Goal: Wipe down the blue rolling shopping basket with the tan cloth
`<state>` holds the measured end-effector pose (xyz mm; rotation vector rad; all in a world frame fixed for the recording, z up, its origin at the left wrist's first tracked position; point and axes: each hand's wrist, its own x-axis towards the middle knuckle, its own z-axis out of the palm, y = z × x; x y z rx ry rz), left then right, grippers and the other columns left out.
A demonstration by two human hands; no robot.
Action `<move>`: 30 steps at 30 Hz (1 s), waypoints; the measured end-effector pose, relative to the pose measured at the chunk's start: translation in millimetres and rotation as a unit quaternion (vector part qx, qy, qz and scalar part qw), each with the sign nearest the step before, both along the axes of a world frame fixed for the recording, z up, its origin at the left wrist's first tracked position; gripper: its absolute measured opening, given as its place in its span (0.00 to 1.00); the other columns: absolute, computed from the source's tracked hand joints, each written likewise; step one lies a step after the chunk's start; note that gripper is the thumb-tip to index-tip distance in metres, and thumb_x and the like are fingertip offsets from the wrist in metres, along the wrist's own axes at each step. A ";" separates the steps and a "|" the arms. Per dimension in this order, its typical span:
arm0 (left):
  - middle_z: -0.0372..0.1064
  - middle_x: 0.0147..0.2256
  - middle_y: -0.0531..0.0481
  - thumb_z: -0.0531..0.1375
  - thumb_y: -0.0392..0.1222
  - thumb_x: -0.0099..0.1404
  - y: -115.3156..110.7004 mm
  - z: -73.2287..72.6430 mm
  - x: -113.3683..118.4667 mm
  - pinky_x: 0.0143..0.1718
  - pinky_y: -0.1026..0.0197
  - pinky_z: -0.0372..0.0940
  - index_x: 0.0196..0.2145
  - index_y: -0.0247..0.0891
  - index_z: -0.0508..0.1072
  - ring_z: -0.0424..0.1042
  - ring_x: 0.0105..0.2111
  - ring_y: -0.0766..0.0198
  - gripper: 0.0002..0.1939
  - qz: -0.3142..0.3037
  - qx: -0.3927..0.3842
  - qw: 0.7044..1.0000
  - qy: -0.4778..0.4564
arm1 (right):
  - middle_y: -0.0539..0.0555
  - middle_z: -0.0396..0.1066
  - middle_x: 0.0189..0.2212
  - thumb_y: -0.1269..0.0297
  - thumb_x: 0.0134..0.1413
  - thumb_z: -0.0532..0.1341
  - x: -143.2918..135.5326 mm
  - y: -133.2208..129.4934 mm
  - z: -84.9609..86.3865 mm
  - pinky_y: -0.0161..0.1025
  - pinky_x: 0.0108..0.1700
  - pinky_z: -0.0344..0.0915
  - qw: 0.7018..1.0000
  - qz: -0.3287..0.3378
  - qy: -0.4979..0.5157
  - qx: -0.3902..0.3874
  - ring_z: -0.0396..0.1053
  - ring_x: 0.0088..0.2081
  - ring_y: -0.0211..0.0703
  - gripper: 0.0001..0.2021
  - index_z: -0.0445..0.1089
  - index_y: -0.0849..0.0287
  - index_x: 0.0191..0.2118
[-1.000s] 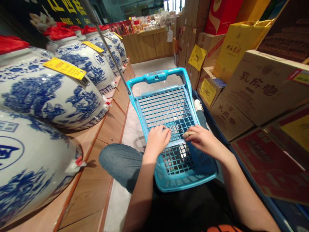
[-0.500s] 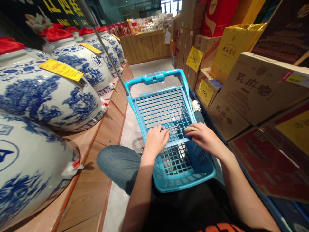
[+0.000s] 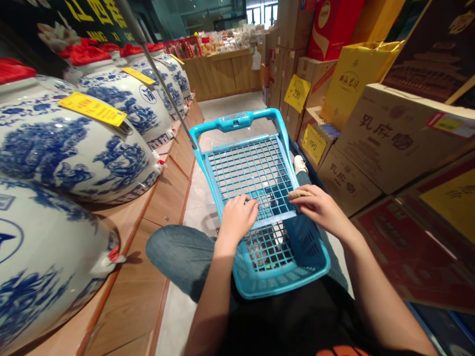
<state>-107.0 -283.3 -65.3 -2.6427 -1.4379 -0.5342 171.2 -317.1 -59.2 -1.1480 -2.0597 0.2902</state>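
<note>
A light-blue plastic shopping basket point(image 3: 284, 287) is between my legs, its mesh wall facing me and its handle at the far end. My left hand point(image 3: 237, 222) is at the basket's left side, fingers curled over the mesh near the pale crossbar. At the right side, the bent fingers of my right hand point(image 3: 315, 205) close on the basket's edge. Something tan lies along the right hand's foremost finger; I cannot make out what it is. My palms and the undersides of my fingers are hidden. Through the lower mesh, small blurred shapes show.
A metal rod point(image 3: 166, 89) slants down to the basket's left corner. Large blue-and-white porcelain jars point(image 3: 70, 143) stand on a wooden ledge point(image 3: 148, 247) at left. Stacked cartons point(image 3: 393, 133) and a yellow gift bag point(image 3: 352, 79) line the right. A goods counter point(image 3: 226, 76) lies ahead.
My right hand has shifted slightly outward and up along the basket's right side. My left hand stays in place on the basket. The whole view has moved a little.
</note>
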 end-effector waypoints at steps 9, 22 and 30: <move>0.76 0.45 0.45 0.54 0.42 0.78 1.6 0.5 0.5 0.47 0.53 0.67 0.45 0.42 0.80 0.75 0.45 0.55 0.13 -0.001 -0.003 1.000 0.008 | 0.58 0.77 0.50 0.70 0.63 0.60 -5.3 15.0 -15.0 0.56 0.55 0.72 0.998 -0.037 0.035 0.030 0.73 0.52 0.53 0.12 0.82 0.52 0.43; 0.76 0.45 0.45 0.55 0.42 0.78 0.9 -0.3 0.5 0.47 0.53 0.68 0.46 0.41 0.80 0.75 0.46 0.54 0.14 -0.001 -0.006 1.000 -0.002 | 0.58 0.75 0.46 0.64 0.64 0.61 13.7 -0.7 -9.3 0.53 0.51 0.70 0.998 -0.050 0.009 -0.026 0.71 0.49 0.54 0.08 0.79 0.52 0.43; 0.77 0.45 0.46 0.57 0.42 0.76 2.0 -3.9 -0.8 0.47 0.53 0.68 0.46 0.41 0.81 0.75 0.45 0.55 0.12 -0.012 0.015 1.000 -0.010 | 0.60 0.74 0.45 0.64 0.63 0.61 17.3 57.9 -14.0 0.57 0.51 0.68 0.990 -0.127 -0.026 0.051 0.70 0.48 0.58 0.09 0.79 0.54 0.40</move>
